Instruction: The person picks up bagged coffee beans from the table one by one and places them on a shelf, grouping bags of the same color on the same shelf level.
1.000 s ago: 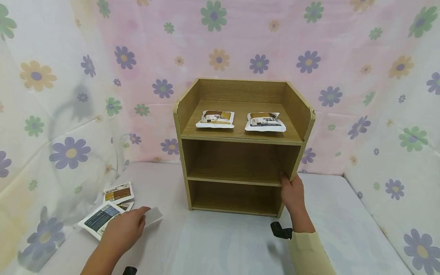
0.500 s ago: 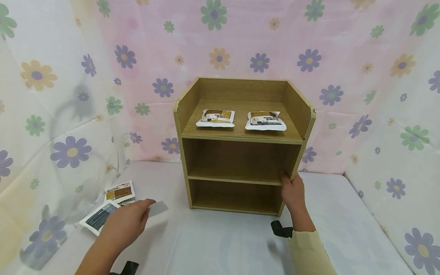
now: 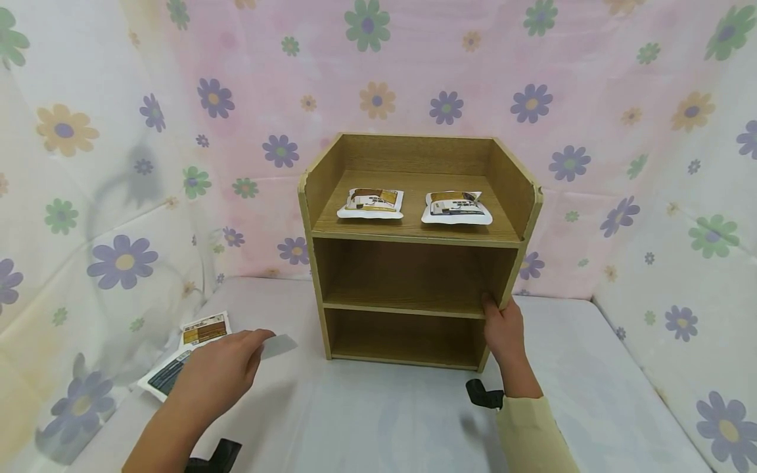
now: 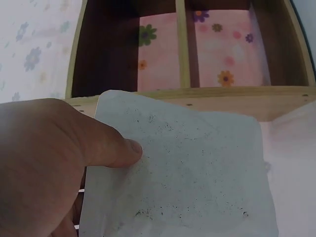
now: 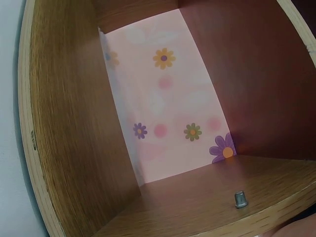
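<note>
My left hand (image 3: 220, 374) (image 4: 49, 158) pinches a flat white packet (image 4: 187, 163) (image 3: 281, 346), thumb on top of its plain, speckled face. In the head view most of that packet hides behind the hand. Ahead of it stands a wooden shelf unit (image 3: 414, 241) (image 4: 222, 95) with an upper deck and two compartments below. On the deck lie two white printed packets, one left (image 3: 370, 204) and one right (image 3: 457, 209). My right hand (image 3: 504, 332) grips the unit's right side panel by its front edge, near the middle board.
On the white-covered table (image 3: 355, 420), at left, lie a brown-labelled packet (image 3: 205, 330) and a blue-labelled packet (image 3: 162, 376), partly behind my left hand. Flowered cloth (image 3: 402, 79) walls the back and sides. A small metal peg (image 5: 240, 199) sticks out inside the shelf unit.
My left hand has risen a little and shifted slightly right and forward with the packet, away from the packets on the table. My right hand and the shelf unit stay in place.
</note>
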{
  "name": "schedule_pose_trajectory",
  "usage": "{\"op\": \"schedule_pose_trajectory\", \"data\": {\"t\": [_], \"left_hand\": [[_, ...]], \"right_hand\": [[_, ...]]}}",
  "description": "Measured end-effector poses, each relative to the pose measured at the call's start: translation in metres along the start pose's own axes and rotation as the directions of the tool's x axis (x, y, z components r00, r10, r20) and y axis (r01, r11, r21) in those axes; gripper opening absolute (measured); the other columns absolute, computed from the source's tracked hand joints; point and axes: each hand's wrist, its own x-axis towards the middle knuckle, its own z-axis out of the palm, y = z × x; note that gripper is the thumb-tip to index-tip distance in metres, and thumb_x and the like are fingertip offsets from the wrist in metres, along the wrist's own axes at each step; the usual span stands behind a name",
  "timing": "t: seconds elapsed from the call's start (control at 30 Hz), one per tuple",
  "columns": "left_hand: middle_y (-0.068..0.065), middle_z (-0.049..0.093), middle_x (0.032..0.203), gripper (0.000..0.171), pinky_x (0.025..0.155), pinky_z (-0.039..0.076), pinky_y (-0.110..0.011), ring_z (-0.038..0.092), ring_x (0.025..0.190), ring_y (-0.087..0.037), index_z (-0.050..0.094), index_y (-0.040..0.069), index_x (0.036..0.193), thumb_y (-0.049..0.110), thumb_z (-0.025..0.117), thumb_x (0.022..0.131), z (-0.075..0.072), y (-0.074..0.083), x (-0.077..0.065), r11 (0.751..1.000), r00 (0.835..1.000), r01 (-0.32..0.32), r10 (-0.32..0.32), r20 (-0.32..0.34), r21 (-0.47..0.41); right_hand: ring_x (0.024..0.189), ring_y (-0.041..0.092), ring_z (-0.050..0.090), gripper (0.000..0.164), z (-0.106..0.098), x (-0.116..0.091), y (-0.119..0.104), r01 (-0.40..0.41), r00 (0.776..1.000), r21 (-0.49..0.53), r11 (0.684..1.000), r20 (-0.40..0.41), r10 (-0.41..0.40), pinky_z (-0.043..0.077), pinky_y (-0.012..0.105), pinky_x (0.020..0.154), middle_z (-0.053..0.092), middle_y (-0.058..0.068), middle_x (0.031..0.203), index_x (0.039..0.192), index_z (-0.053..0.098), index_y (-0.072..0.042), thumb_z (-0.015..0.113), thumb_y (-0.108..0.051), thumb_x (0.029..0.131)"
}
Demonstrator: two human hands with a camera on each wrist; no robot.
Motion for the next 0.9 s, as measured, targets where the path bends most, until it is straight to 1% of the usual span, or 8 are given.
{"op": "schedule_pose_trajectory", "data": {"t": [0.2,0.4,0.63,0.8,0.9], "left_hand": [[-0.002,0.074,0.097,0.025,0.056,0.052,-0.034,0.067,0.073,-0.017,0.068,0.014,0.108,0.006,0.068,0.084,-0.009,0.006,0.006,1.0,1.0,-0.014,0.014,0.006,-0.002],[0.0,0.074,0.098,0.026,0.054,0.051,-0.032,0.068,0.073,-0.017,0.069,0.016,0.108,0.006,0.068,0.084,-0.017,0.013,0.009,0.999,0.999,-0.045,0.045,-0.029,-0.002],[0.0,0.075,0.099,0.027,0.055,0.054,-0.033,0.071,0.08,-0.019,0.069,0.015,0.107,0.005,0.067,0.083,-0.022,0.021,0.014,0.995,0.988,-0.101,0.101,-0.12,0.004],[0.0,0.074,0.101,0.027,0.056,0.055,-0.034,0.07,0.079,-0.019,0.069,0.015,0.109,0.005,0.067,0.084,-0.027,0.026,0.017,0.995,0.988,-0.104,0.102,-0.118,-0.007],[-0.001,0.074,0.1,0.027,0.057,0.056,-0.035,0.071,0.079,-0.019,0.069,0.014,0.109,0.004,0.067,0.084,-0.03,0.029,0.02,0.993,0.984,-0.12,0.117,-0.135,-0.011]], "right_hand": [[0.127,0.041,0.05,0.051,-0.001,0.0,0.0,0.003,1.0,-0.005,1.0,-0.009,-0.003,0.039,0.06,0.106,0.05,0.023,0.14,0.143,0.043,-0.006,0.038,-0.037,0.103],[0.125,0.042,0.05,0.053,0.0,0.0,0.0,0.002,1.0,-0.001,1.0,-0.012,-0.002,0.04,0.061,0.104,0.051,0.024,0.138,0.143,0.043,-0.005,0.038,-0.039,0.103],[0.125,0.042,0.05,0.053,0.0,0.001,0.002,-0.004,1.0,0.004,1.0,-0.007,0.004,0.039,0.06,0.104,0.051,0.023,0.138,0.143,0.043,-0.005,0.038,-0.039,0.103],[0.125,0.042,0.05,0.052,0.0,0.0,0.001,-0.002,1.0,0.008,1.0,-0.004,0.002,0.039,0.061,0.104,0.05,0.023,0.139,0.143,0.042,-0.005,0.038,-0.038,0.103],[0.126,0.042,0.05,0.052,0.0,0.0,0.0,-0.005,1.0,0.003,1.0,-0.003,0.005,0.039,0.061,0.104,0.05,0.023,0.14,0.144,0.042,-0.006,0.037,-0.038,0.103]]}}
